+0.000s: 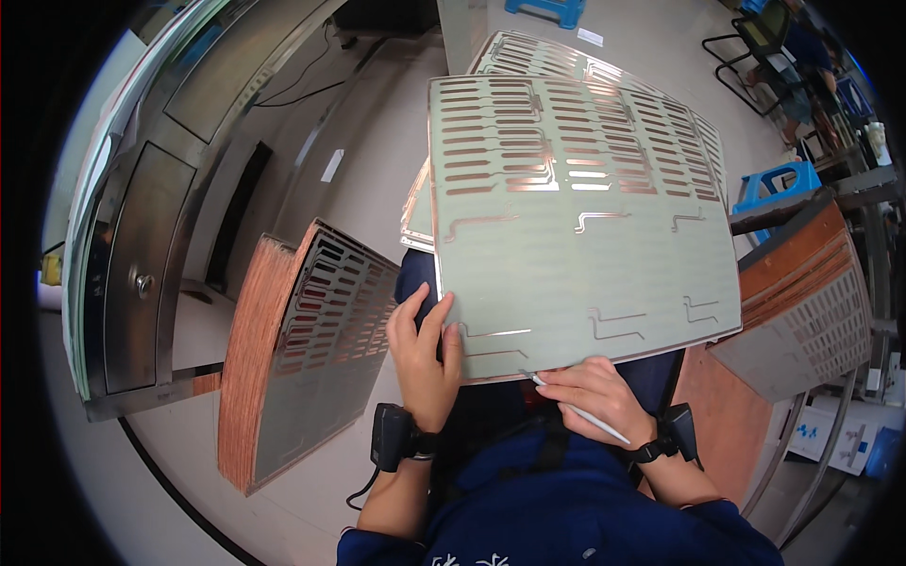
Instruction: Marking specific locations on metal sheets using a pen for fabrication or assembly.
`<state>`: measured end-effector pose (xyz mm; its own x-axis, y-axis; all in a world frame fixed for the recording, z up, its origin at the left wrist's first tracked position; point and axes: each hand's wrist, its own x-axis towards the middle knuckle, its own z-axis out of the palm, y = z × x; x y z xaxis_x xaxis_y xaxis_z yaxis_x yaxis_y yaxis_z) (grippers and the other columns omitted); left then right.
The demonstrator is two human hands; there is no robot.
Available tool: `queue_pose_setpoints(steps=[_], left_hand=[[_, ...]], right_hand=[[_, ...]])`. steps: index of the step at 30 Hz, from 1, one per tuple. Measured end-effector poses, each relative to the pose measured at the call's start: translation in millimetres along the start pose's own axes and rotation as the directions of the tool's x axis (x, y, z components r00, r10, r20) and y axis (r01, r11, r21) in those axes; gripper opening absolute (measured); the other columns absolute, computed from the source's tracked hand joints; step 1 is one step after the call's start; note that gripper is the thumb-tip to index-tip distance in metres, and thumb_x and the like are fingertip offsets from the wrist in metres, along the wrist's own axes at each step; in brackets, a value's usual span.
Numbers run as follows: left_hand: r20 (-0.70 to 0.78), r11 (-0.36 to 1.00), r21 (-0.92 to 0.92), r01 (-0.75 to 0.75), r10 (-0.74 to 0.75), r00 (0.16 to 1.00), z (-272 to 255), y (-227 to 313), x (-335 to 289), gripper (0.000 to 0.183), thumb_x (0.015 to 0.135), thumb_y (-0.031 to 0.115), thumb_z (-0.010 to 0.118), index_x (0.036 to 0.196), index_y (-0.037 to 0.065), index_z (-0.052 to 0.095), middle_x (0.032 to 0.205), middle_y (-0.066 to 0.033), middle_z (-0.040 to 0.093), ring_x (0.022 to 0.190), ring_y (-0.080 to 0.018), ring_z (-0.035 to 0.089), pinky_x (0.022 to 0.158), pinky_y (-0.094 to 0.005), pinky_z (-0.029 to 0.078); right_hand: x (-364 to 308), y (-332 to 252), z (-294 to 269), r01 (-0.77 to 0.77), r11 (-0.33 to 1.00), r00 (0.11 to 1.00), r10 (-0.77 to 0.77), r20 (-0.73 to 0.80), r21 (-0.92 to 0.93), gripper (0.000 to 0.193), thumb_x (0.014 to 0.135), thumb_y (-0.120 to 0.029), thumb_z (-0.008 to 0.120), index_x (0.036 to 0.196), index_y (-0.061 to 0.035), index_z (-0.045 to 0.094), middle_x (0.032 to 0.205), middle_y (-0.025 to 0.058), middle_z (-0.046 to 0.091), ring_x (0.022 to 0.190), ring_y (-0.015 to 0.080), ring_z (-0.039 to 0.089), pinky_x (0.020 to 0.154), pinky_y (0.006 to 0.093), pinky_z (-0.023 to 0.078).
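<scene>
A pale green panel (pixel 585 264) with copper-coloured traces lies across my lap, over more panels like it. My left hand (pixel 425 354) rests at its lower left corner, fingers stretched out and spread along the edge, the thumb near the corner traces. In my right hand (pixel 595 391) is a slim white pen-like tool (pixel 604 427), pinched between thumb and fingers. Its narrow tip touches or nearly touches the panel's near edge, right of the left hand; the tip is too small to tell exactly. Both wrists wear black strapped devices.
To the left stands a thick stack of similar panels (pixel 255 358) with copper-brown edges. Another stack (pixel 812 302) leans at the right. A metal cabinet (pixel 142 274) stands far left. Blue stools (pixel 779 184) and a seated person (pixel 802 66) are at the far right.
</scene>
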<state>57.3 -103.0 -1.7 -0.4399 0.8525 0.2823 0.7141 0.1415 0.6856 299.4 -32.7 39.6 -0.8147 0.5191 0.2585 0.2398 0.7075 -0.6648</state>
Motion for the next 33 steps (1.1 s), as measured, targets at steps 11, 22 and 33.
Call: queue_pose_setpoints(steps=[11, 22, 33], left_hand=[[0.027, 0.996, 0.081, -0.028, 0.026, 0.999, -5, 7, 7, 0.037, 0.088, 0.002, 0.063, 0.125, 0.004, 0.067, 0.134, -0.0202, 0.056, 0.125, -0.0396, 0.05, 0.108, -0.0486, 0.036], [0.603, 0.915, 0.018, -0.404, 0.312, 0.734, 44, 97, 11, 0.064, 0.087, 0.014, 0.069, 0.147, 0.009, 0.048, 0.158, -0.0147, 0.038, 0.148, -0.0396, 0.032, 0.119, -0.0609, 0.02], [0.706, 0.824, 0.03, -0.565, 0.382, 0.596, 29, 83, -19, 0.061, 0.089, 0.002, 0.054, 0.148, 0.016, 0.048, 0.155, -0.0129, 0.043, 0.143, -0.0439, 0.036, 0.115, -0.0681, 0.023]], right_hand=[[-7, -1, 1, 0.002, 0.998, 0.996, 0.003, -0.088, 0.06, 0.045, 0.073, 0.003, 0.076, 0.118, -0.0048, 0.07, 0.124, 0.009, 0.068, 0.107, 0.0266, 0.066, 0.094, 0.0396, 0.053], [-46, 21, -35, -0.168, 0.985, 0.886, 0.132, -0.444, -0.043, 0.032, 0.086, -0.005, 0.07, 0.118, 0.0034, 0.068, 0.116, 0.0183, 0.071, 0.094, 0.0308, 0.073, 0.079, 0.0385, 0.058], [-38, 36, -43, -0.331, 0.944, 0.899, 0.312, -0.308, -0.011, 0.045, 0.088, -0.006, 0.068, 0.132, -0.0075, 0.061, 0.113, 0.0127, 0.072, 0.098, 0.0304, 0.071, 0.086, 0.037, 0.057]])
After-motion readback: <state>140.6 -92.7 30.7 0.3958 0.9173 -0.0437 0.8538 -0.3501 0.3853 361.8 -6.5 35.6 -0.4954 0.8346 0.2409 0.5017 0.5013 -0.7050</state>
